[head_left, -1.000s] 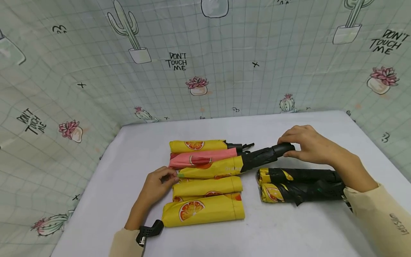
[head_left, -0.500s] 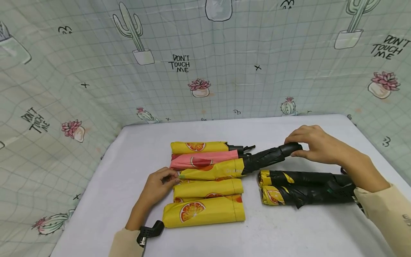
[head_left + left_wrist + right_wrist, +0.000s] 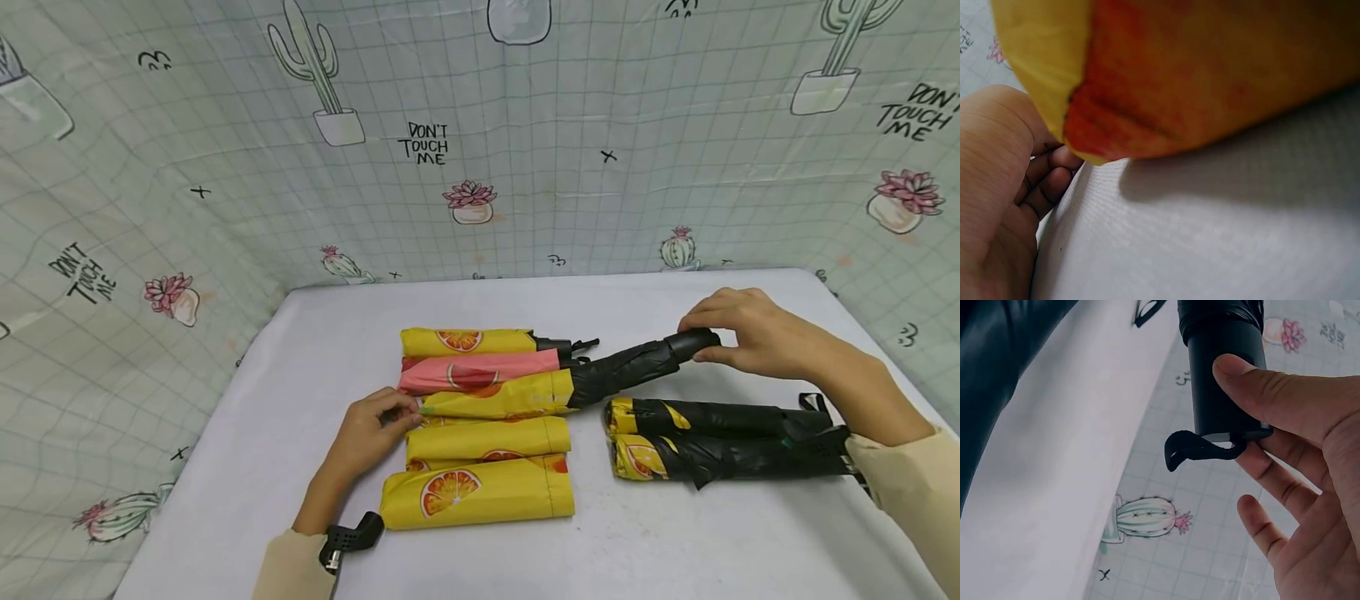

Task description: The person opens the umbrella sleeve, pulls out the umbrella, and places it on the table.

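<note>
My right hand pinches the black handle of a folded umbrella, thumb on one side and fingers behind. A black wrist strap hangs at the handle's end in the right wrist view. The umbrella slants up to the right, its other part inside a yellow orange-print sleeve. At that sleeve's closed left tip, my left hand pinches the fabric between thumb and fingers. In the left wrist view, a yellow sleeve with a red-orange print hides part of the left fingers.
Behind lie a pink watermelon-print sleeved umbrella and a yellow sleeved one. In front are two yellow sleeves, the nearer one larger. Two black-and-yellow folded umbrellas lie under the right forearm on the white table.
My right hand has moved right with the umbrella, and more of its black body shows beyond the sleeve. The left hand keeps its pinch on the tip.
</note>
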The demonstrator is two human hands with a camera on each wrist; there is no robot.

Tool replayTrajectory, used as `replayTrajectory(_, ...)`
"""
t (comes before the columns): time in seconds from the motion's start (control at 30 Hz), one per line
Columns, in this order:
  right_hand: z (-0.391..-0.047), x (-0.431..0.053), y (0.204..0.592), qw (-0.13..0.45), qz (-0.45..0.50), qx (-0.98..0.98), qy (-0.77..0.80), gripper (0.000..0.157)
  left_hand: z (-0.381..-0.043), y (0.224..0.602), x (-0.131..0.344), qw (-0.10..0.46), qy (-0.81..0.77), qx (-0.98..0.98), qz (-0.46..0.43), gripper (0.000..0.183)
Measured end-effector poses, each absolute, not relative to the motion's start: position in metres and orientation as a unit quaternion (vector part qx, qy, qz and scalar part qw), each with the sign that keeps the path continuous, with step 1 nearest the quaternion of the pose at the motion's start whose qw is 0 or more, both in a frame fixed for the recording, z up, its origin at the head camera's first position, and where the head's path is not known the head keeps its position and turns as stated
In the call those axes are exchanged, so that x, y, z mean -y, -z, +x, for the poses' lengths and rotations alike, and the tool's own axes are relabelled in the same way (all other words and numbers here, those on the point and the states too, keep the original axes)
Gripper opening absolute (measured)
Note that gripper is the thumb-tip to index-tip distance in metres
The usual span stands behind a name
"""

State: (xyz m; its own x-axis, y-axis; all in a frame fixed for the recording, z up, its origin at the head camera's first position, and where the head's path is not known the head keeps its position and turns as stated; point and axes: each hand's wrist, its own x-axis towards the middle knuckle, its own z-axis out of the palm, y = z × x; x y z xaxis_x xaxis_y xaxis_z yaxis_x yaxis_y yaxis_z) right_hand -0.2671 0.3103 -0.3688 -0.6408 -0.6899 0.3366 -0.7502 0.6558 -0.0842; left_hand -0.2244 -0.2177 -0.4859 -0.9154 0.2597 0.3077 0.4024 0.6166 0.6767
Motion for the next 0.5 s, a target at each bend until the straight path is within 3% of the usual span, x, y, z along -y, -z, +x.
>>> replayTrajectory(0.5, -0.272, -0.324, 0.368, 0.154, 0.417, 0.89, -0.101, 0.043, -0.224, 0.483, 0.218, 0.083, 0.4, 0.893, -0.186, 0.01)
